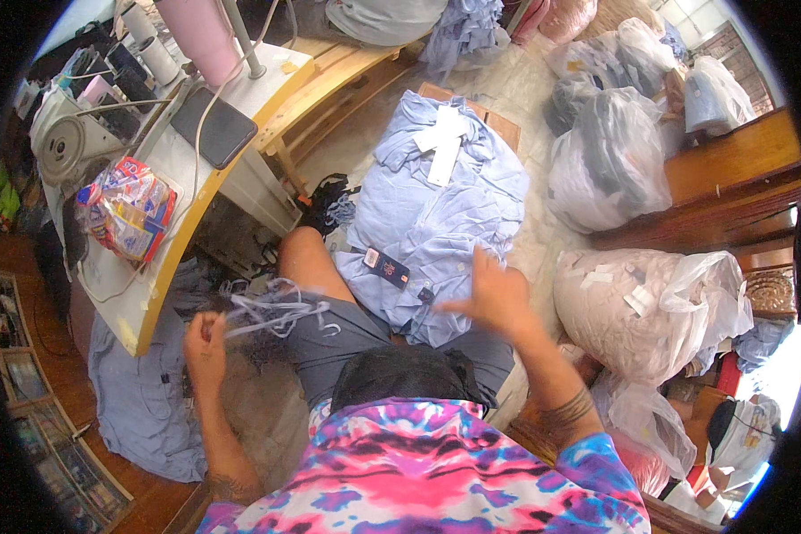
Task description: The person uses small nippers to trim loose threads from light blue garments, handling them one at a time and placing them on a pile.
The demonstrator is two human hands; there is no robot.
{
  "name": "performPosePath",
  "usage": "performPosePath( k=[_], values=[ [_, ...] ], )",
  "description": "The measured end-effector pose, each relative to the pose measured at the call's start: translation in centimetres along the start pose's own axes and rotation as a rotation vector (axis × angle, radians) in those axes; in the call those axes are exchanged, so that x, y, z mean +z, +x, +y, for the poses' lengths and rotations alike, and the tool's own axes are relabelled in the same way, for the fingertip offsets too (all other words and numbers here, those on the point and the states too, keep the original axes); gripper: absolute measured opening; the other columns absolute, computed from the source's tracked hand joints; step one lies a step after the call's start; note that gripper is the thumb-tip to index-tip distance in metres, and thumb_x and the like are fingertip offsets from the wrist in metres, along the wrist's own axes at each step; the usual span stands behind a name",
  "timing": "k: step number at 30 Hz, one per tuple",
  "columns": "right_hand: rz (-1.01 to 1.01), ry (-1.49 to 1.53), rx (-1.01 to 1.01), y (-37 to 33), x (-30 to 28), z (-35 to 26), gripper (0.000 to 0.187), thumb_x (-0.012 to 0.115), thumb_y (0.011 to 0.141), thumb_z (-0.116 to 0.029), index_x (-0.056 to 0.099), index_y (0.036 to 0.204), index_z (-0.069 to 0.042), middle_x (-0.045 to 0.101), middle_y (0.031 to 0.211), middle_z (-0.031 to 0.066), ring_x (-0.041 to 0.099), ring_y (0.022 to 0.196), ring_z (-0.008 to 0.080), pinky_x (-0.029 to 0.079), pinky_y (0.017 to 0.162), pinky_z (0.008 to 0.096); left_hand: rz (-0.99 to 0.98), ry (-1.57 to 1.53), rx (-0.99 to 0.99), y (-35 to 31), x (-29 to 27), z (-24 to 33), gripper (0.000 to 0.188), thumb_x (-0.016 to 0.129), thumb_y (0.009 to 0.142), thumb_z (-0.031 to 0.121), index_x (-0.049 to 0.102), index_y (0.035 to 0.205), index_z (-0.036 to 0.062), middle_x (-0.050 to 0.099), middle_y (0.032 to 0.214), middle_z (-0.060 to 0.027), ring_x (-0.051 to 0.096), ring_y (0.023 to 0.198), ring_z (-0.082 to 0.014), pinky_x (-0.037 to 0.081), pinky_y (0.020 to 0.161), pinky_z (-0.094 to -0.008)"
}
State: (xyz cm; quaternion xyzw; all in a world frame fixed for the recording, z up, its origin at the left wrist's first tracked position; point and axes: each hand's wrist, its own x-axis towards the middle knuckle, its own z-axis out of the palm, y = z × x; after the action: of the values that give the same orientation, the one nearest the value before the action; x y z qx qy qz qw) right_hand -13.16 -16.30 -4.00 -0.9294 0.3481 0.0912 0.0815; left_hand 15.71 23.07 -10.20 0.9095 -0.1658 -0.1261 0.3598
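Note:
A pile of light blue cloth garments [436, 205] lies in front of me and reaches onto my lap. On it rest white paper tags [443, 147] at the far part and a dark hang tag [386, 268] near my knees. My right hand [498, 294] is over the pile's near right side, thumb and forefinger apart, with nothing seen in it. To the left, my left hand [206, 340] is closed on a loose bunch of thin pale strips [280, 309], which trail over my thigh. A small black piece [424, 295] lies on the cloth near my right thumb.
On the left, a white sewing table [280, 76] holds a phone [214, 126], a colourful plastic packet [132, 209], a pink tumbler [196, 40] and thread cones. More blue cloth [138, 400] hangs below it. Stuffed plastic bags [610, 169] and a wooden bench edge [730, 169] stand right.

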Motion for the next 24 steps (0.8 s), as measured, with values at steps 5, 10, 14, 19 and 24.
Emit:
performPosePath(
  k=[5, 10, 14, 19, 24],
  values=[
    [0.065, 0.167, -0.01, -1.9, 8.6, 2.6, 0.053, 0.071, 0.091, -0.036, 0.062, 0.13, -0.001, 0.071, 0.091, 0.0217, 0.072, 0.082, 0.0377, 0.055, 0.071, 0.0482, 0.057, 0.189, -0.088, -1.8, 0.0, -10.0, 0.024, 0.073, 0.091, 0.016, 0.069, 0.108, 0.0003, 0.072, 0.09, -0.0133, 0.067, 0.081, -0.0247, 0.051, 0.075, -0.0371],
    [0.394, 0.581, 0.039, 3.3, -4.8, 3.4, 0.021, 0.061, 0.095, -0.017, 0.071, 0.105, -0.001, 0.071, 0.084, 0.0213, 0.072, 0.073, 0.0306, 0.053, 0.064, 0.0437, 0.169, 0.284, -0.107, -1.8, 2.2, -8.5, 0.036, 0.077, 0.087, 0.02, 0.071, 0.118, 0.0035, 0.074, 0.096, -0.0164, 0.071, 0.089, -0.0291, 0.053, 0.078, -0.0406],
    [0.552, 1.109, -0.079, 12.2, -17.2, 2.5, 0.025, 0.057, 0.099, -0.02, 0.069, 0.103, 0.001, 0.065, 0.081, 0.004, 0.059, 0.067, 0.0129, 0.047, 0.058, 0.0287, -0.017, 0.263, -0.257, 0.2, 5.6, -6.7, 0.037, 0.078, 0.086, 0.02, 0.07, 0.118, 0.0021, 0.072, 0.105, -0.0201, 0.07, 0.097, -0.0327, 0.053, 0.084, -0.0427],
    [0.574, 1.637, -0.331, 23.1, -29.4, -6.2, 0.023, 0.052, 0.106, -0.025, 0.067, 0.111, -0.008, 0.064, 0.085, -0.0002, 0.06, 0.068, 0.0117, 0.052, 0.059, 0.0321, -0.118, 0.096, -0.246, 1.0, 7.8, -8.8, 0.029, 0.078, 0.086, 0.02, 0.072, 0.106, -0.0001, 0.072, 0.094, -0.0201, 0.069, 0.087, -0.0321, 0.053, 0.081, -0.0434],
    [0.375, 1.935, -0.719, 34.7, -35.2, -11.7, 0.025, 0.044, 0.099, 0.0, 0.064, 0.114, 0.001, 0.071, 0.098, 0.0124, 0.071, 0.082, 0.0234, 0.061, 0.075, 0.0387, -0.21, 0.073, -0.311, -0.4, 8.4, -7.2, 0.022, 0.076, 0.087, 0.02, 0.074, 0.097, 0.0001, 0.071, 0.082, -0.018, 0.069, 0.076, -0.0304, 0.053, 0.074, -0.0411]
  ],
)
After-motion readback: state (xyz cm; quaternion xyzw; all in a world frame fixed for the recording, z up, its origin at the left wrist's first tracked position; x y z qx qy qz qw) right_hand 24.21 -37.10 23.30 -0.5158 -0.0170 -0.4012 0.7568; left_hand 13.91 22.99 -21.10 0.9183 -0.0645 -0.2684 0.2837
